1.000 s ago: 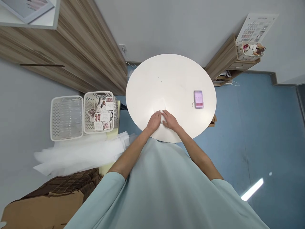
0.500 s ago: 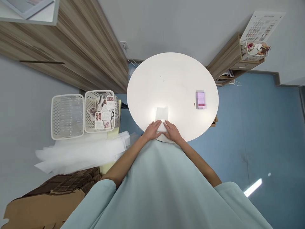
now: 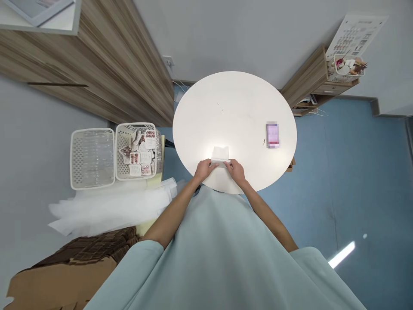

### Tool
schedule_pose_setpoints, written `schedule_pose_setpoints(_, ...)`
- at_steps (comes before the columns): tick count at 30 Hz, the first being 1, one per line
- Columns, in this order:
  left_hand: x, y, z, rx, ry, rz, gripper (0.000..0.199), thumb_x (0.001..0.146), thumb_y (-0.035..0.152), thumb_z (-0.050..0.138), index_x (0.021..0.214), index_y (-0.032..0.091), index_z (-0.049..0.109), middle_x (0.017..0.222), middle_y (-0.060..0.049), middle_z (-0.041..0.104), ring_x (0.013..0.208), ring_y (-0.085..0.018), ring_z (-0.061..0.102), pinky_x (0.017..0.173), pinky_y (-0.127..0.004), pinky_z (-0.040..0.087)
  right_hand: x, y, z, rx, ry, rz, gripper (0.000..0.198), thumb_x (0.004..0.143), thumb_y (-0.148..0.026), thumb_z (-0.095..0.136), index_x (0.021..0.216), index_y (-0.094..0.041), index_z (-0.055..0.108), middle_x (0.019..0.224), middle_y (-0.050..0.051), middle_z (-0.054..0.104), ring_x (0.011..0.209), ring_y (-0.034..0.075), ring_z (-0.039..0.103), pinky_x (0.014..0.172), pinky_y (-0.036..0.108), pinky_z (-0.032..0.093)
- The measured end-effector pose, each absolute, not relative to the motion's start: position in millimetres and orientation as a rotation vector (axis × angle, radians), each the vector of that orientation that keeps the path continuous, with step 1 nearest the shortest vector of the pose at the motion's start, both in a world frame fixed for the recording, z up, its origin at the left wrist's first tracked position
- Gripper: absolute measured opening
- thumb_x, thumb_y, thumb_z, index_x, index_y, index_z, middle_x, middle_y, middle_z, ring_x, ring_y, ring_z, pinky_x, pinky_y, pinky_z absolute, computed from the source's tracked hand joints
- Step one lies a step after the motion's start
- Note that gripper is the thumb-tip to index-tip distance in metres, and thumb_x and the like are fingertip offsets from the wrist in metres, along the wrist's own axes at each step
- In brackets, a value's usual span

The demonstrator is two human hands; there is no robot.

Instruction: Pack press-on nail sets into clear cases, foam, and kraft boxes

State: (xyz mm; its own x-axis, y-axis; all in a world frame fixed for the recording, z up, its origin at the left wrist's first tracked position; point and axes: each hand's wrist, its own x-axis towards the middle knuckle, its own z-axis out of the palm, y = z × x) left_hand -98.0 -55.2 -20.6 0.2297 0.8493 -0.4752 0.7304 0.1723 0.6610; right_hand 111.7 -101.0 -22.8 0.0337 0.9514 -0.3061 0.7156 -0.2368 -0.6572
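The white sheet [image 3: 220, 153] points forward, long axis running front to back.

White table [image 3: 238, 94]: a purple item [image 3: 272, 135] lies beyond and right of the right hand [image 3: 237, 170]; a sheet [image 3: 221, 152], between that and the left hand [image 3: 203, 169].

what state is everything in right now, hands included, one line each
left hand: closed on the white sheet's left side
right hand: closed on its right side
white sheet: creased across, held at both sides
purple item: lying on the table, details pixelated
left basket: open-topped, clear items inside
right basket: open-topped, filled with small packs
white sheets: loosely piled, edges uneven
brown cardboard: stacked
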Motion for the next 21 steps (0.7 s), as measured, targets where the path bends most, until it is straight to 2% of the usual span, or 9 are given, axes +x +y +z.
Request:
schedule_pose_setpoints(3, -89, -49, -22, 1.552, 1.601, 0.181, 0.026, 0.093, 0.043, 0.068, 0.079, 0.022, 0.064, 0.087, -0.006, 0.072, 0.084, -0.024, 0.065, 0.076, -0.033, 0.049, 110, -87, -27, -2.031, -1.65, 1.026, 0.032, 0.108, -0.048, 0.052, 0.111, -0.02, 0.069, 0.112, 0.008, 0.07, 0.088, 0.02, 0.07, 0.08, 0.032, 0.055)
schedule_pose_setpoints(5, -83, -46, -23, 1.521, 1.662, 0.195, 0.023, 0.092, 0.039, 0.07, 0.079, 0.022, 0.061, 0.089, -0.006, 0.071, 0.084, -0.024, 0.064, 0.076, -0.034, 0.048, 108, -81, -31, -2.068, -1.62, 1.035, 0.029, 0.106, -0.042, 0.055, 0.12, -0.019, 0.067, 0.117, 0.009, 0.068, 0.085, 0.019, 0.069, 0.083, 0.033, 0.056)
schedule_pose_setpoints(7, -78, -44, -24, 1.491, 1.709, 0.193, 0.022, 0.092, 0.039, 0.069, 0.081, 0.022, 0.06, 0.09, -0.007, 0.07, 0.085, -0.024, 0.064, 0.076, -0.034, 0.047, 107, -76, -33, -2.124, -1.596, 1.013, 0.036, 0.105, -0.038, 0.056, 0.135, -0.018, 0.062, 0.125, 0.011, 0.066, 0.089, 0.021, 0.07, 0.086, 0.036, 0.058)
schedule_pose_setpoints(9, -74, -44, -26, 1.466, 1.728, 0.175, 0.02, 0.093, 0.039, 0.069, 0.084, 0.022, 0.061, 0.092, -0.008, 0.069, 0.086, -0.025, 0.064, 0.077, -0.036, 0.048, 107, -71, -32, -2.123, -1.665, 0.928, 0.047, 0.104, -0.034, 0.056, 0.148, -0.018, 0.054, 0.139, 0.016, 0.062, 0.109, 0.026, 0.069, 0.093, 0.041, 0.058)
schedule_pose_setpoints(11, -73, -45, -28, 1.459, 1.736, 0.182, 0.017, 0.093, 0.038, 0.068, 0.092, 0.022, 0.063, 0.098, -0.009, 0.07, 0.092, -0.027, 0.065, 0.082, -0.037, 0.05, 108, -66, -31, -2.023, -1.847, 0.84, 0.049, 0.103, -0.027, 0.054, 0.152, -0.018, 0.052, 0.154, 0.017, 0.053, 0.135, 0.03, 0.057, 0.108, 0.046, 0.053)
schedule_pose_setpoints(13, -74, -50, -29, 1.466, 1.767, 0.236, 0.019, 0.093, 0.035, 0.069, 0.105, 0.021, 0.064, 0.112, -0.012, 0.069, 0.105, -0.029, 0.066, 0.091, -0.04, 0.051, 110, -62, -29, -1.888, -2.045, 0.82, 0.047, 0.103, -0.018, 0.049, 0.15, -0.019, 0.056, 0.16, 0.015, 0.05, 0.149, 0.031, 0.044, 0.119, 0.05, 0.044)
schedule_pose_setpoints(15, -76, -56, -30, 1.432, 1.828, 0.317, 0.033, 0.094, 0.036, 0.069, 0.121, 0.019, 0.061, 0.128, -0.016, 0.065, 0.116, -0.029, 0.064, 0.099, -0.041, 0.051, 111, -61, -26, -1.826, -2.161, 0.844, 0.046, 0.104, -0.016, 0.047, 0.147, -0.02, 0.06, 0.155, 0.015, 0.056, 0.148, 0.032, 0.044, 0.122, 0.053, 0.04)
schedule_pose_setpoints(17, -78, -62, -30, 1.33, 1.882, 0.371, 0.047, 0.094, 0.039, 0.07, 0.133, 0.018, 0.055, 0.138, -0.018, 0.059, 0.116, -0.028, 0.066, 0.1, -0.041, 0.052, 110, -67, -23, -1.843, -2.198, 0.866, 0.042, 0.105, -0.021, 0.049, 0.145, -0.018, 0.063, 0.143, 0.017, 0.063, 0.14, 0.033, 0.05, 0.118, 0.053, 0.043)
schedule_pose_setpoints(21, -86, -70, -28, 1.198, 1.847, 0.397, 0.049, 0.093, 0.035, 0.072, 0.135, 0.02, 0.052, 0.138, -0.015, 0.062, 0.108, -0.023, 0.07, 0.096, -0.038, 0.055, 97, -92, -21, -1.858, -2.229, 0.978, 0.044, 0.105, -0.032, 0.057, 0.145, -0.015, 0.063, 0.128, 0.019, 0.067, 0.124, 0.035, 0.057, 0.108, 0.05, 0.05)
